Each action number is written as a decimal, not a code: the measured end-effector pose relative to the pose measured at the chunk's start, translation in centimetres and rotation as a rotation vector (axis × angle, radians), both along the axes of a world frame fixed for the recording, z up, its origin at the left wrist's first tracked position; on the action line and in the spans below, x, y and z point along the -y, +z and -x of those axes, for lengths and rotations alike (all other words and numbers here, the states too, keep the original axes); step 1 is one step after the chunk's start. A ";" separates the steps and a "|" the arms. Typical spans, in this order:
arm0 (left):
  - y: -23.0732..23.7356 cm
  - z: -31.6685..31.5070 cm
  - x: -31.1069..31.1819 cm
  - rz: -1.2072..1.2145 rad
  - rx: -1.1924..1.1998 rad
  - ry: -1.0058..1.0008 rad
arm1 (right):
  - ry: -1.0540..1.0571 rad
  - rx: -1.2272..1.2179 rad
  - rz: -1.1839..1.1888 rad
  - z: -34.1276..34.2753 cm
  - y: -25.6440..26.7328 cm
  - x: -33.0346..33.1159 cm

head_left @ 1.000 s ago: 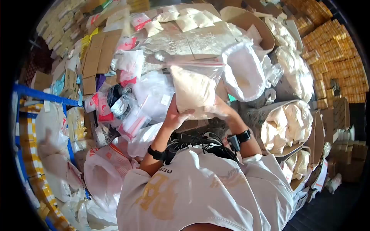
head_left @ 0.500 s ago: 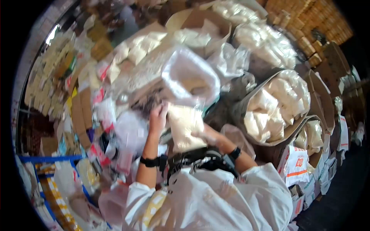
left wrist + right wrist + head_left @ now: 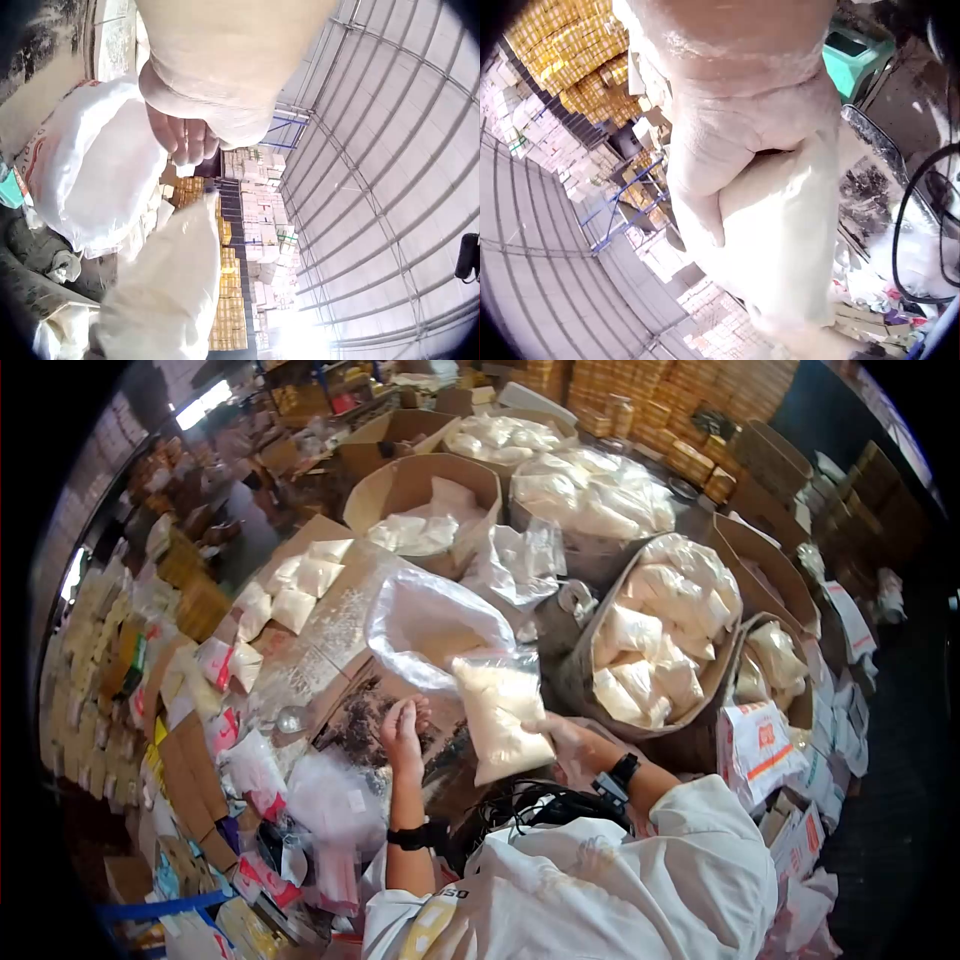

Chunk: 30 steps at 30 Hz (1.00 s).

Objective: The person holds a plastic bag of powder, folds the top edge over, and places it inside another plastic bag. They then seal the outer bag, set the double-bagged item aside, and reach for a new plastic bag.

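Observation:
My right hand grips the right side of a clear zip bag of pale powder, held up in front of my body. In the right wrist view the thumb lies along the full bag. Just left of the bag, my left hand is raised and holds nothing, its fingers loosely curled. The left wrist view shows those fingers apart from the bag. Beyond the bag stands a large sack lined with white plastic, its mouth open and pale powder inside.
To the right, a big round bin is heaped with filled powder bags. More bags lie on a powder-dusted cardboard surface at the back left. A metal scoop rests at the left. White printed sacks stand at the far right.
My left hand has let go of the powder bag and moved off to its left. The right hand still holds the bag. The head view has turned rightward, toward the filled bins.

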<state>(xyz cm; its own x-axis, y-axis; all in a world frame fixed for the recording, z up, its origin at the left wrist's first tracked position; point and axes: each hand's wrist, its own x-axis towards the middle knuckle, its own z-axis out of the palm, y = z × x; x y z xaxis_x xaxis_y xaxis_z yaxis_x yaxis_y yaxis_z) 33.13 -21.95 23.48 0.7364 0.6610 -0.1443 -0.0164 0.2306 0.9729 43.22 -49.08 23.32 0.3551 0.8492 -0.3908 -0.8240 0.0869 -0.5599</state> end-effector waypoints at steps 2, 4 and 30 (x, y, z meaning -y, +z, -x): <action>-2.0 2.0 -1.7 0.019 -0.096 -0.074 | -0.155 -0.082 0.037 -1.3 -0.9 1.2; -5.8 4.3 -3.7 0.044 -0.147 -0.093 | -0.221 -0.034 0.081 -3.4 -0.9 2.5; -10.1 5.9 -4.1 0.377 -0.488 0.463 | -0.201 1.090 0.600 -64.2 1.0 -24.6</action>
